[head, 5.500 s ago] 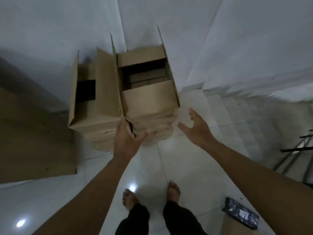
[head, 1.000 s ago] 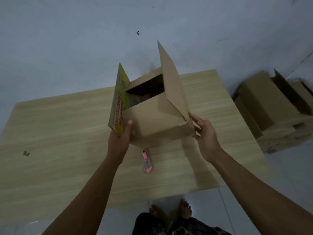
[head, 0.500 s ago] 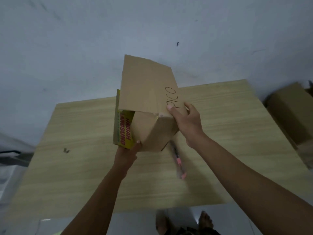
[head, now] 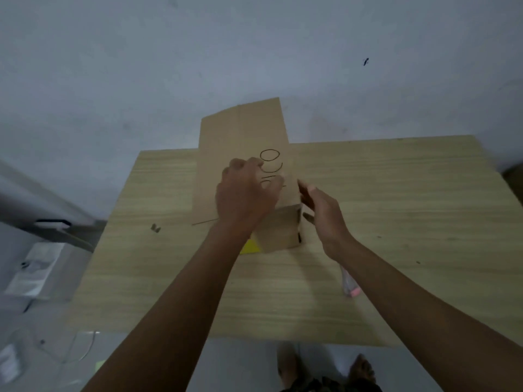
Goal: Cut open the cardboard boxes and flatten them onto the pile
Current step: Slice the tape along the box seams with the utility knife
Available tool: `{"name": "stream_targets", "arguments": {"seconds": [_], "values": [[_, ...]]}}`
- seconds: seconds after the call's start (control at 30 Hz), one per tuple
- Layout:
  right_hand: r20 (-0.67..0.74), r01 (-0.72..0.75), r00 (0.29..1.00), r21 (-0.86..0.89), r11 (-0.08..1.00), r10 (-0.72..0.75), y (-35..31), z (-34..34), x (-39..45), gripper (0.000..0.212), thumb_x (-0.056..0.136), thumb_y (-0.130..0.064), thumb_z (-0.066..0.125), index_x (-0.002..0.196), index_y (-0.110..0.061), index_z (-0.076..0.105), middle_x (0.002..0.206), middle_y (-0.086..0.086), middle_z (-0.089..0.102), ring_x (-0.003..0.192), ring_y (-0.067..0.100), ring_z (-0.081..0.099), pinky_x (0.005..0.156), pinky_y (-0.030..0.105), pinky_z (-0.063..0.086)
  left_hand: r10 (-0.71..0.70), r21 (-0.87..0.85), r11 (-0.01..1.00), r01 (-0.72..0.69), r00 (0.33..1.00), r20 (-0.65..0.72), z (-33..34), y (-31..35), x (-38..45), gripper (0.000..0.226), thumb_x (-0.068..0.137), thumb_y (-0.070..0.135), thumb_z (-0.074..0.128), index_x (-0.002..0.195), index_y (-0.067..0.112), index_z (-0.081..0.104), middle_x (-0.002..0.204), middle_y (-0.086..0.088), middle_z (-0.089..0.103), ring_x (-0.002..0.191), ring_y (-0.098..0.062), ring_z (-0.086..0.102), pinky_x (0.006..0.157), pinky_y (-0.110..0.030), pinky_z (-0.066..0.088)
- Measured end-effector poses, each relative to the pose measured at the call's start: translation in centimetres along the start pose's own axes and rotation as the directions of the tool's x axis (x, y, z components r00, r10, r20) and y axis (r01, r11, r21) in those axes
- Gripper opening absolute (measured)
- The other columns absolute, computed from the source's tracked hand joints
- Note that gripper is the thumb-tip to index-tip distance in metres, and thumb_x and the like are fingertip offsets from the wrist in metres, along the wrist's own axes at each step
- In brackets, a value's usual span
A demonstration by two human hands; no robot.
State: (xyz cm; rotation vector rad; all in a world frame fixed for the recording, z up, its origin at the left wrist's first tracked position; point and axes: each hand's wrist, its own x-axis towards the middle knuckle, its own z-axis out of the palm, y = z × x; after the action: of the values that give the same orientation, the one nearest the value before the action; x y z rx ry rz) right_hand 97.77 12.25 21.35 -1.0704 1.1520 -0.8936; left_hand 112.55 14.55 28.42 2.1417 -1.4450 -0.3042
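Partly hidden: cutter (head: 349, 284) under right forearm.

Upright brown cardboard box (head: 278, 233), flaps closed

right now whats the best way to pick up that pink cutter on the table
Take the cutter by the middle of its slim body, pinching across its narrow sides from above. It lies flat on the table, pink end toward the near edge, partly under the right forearm, so the right hand is the closer one.
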Motion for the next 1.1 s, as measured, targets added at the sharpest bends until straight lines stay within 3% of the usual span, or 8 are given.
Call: {"name": "stream_targets", "arguments": {"seconds": [0.13, 0.2, 0.4, 0.57, 0.73, 0.83, 0.93, 1.1], "values": [[-0.109, -0.023, 0.994, -0.259, 0.966, -0.006, 2.7, -1.8, -0.4, 0.029, 0.105, -0.035, 0.048, 0.118, -0.025, 0.072, 0.116, -0.009, 0.071, 0.114, 0.009, 0.063, 0.092, 0.024, 0.044, -0.105, 0.194, 0.979, 0.067, 0.975, 0.194, 2.7, 1.0, 0.7, 0.102, 0.071, 0.088, 0.056, 0.150, 0.024, 0.036, 0.154, -0.013, 0.031, 0.146, -0.034, 0.026, 0.115, -0.059, 0.027], [-0.244, -0.142, 0.970, -0.503, 0.852, 0.018, 5.6, -3.5, -0.6, 0.029, 0.100, -0.034, 0.057, 0.120, -0.017, 0.071, 0.118, 0.001, 0.071, 0.116, 0.020, 0.063, 0.090, 0.024, 0.042, -0.140, 0.235, 0.968, 0.087, 0.965, 0.221, 3.6, 0.7, 0.5, 0.114, 0.068, 0.087, 0.059, 0.155, 0.026, 0.020, 0.161, -0.017, 0.014, 0.151, -0.038, 0.009, 0.118, -0.063, 0.013], [-0.345, -0.375, 0.926, -0.813, 0.446, 0.150, 13.4, -6.1, -3.0, 0.049, 0.095, -0.031, 0.061, 0.136, -0.009, 0.047, 0.132, 0.015, 0.044, 0.123, 0.035, 0.046, 0.095, 0.048, 0.046, -0.213, 0.166, 0.969, 0.180, 0.954, 0.209, 3.2, -0.7, 0.8, 0.087, 0.081, 0.059, 0.057, 0.154, 0.038, 0.016, 0.162, -0.023, 0.007, 0.153, -0.037, 0.001, 0.123, -0.053, 0.006], [-0.514, -0.469, 0.855, -0.707, 0.529, 0.071, 14.9, -5.2, -3.1, 0.032, 0.097, -0.017, 0.055, 0.126, -0.004, 0.050, 0.128, 0.020, 0.047, 0.118, 0.040, 0.048, 0.090, 0.048, 0.045, -0.230, 0.105, 0.972, 0.212, 0.951, 0.207, 2.6, -1.6, 0.5, 0.086, 0.085, 0.055, 0.055, 0.157, 0.038, 0.012, 0.163, -0.019, 0.010, 0.154, -0.033, 0.003, 0.124, -0.052, 0.006], [-0.396, -0.384, 0.906, -0.618, 0.686, 0.151, 14.7, -5.8, -2.0, 0.024, 0.094, -0.015, 0.058, 0.110, 0.001, 0.066, 0.109, 0.025, 0.066, 0.099, 0.039, 0.063, 0.074, 0.036, 0.046, -0.204, 0.033, 0.979, 0.202, 0.952, 0.227, 1.2, -2.0, -0.2, 0.085, 0.089, 0.049, 0.058, 0.160, 0.034, 0.013, 0.165, -0.018, 0.008, 0.155, -0.030, 0.005, 0.125, -0.048, 0.006], [-0.357, -0.355, 0.900, -0.269, 0.895, 0.250, 12.2, -4.4, -0.9, 0.017, 0.095, -0.022, 0.061, 0.098, -0.007, 0.069, 0.093, 0.018, 0.071, 0.084, 0.035, 0.067, 0.068, 0.043, 0.052, -0.169, -0.015, 0.983, 0.180, 0.946, 0.278, 0.4, -1.9, -0.8, 0.085, 0.091, 0.046, 0.061, 0.161, 0.034, 0.014, 0.166, -0.016, 0.008, 0.154, -0.032, 0.009, 0.125, -0.049, 0.010], [-0.250, -0.286, 0.928, 0.000, 0.958, 0.277, 9.3, -2.2, 0.2, 0.012, 0.097, -0.027, 0.062, 0.100, -0.016, 0.067, 0.098, 0.012, 0.072, 0.086, 0.030, 0.069, 0.066, 0.042, 0.055, -0.119, -0.040, 0.990, 0.138, 0.944, 0.307, 0.0, -1.9, -1.3, 0.087, 0.091, 0.044, 0.065, 0.161, 0.031, 0.016, 0.164, -0.016, 0.014, 0.152, -0.032, 0.013, 0.124, -0.051, 0.014], [-0.336, -0.178, 0.929, -0.030, 0.984, 0.158, 7.3, -1.0, 0.7, 0.009, 0.101, -0.024, 0.053, 0.106, -0.017, 0.055, 0.099, 0.013, 0.068, 0.087, 0.031, 0.069, 0.070, 0.044, 0.057, -0.105, -0.083, 0.985, 0.150, 0.911, 0.398, -0.2, -1.4, -2.0, 0.105, 0.070, 0.060, 0.057, 0.162, 0.032, 0.014, 0.165, -0.013, 0.013, 0.153, -0.031, 0.013, 0.124, -0.052, 0.016]]}}
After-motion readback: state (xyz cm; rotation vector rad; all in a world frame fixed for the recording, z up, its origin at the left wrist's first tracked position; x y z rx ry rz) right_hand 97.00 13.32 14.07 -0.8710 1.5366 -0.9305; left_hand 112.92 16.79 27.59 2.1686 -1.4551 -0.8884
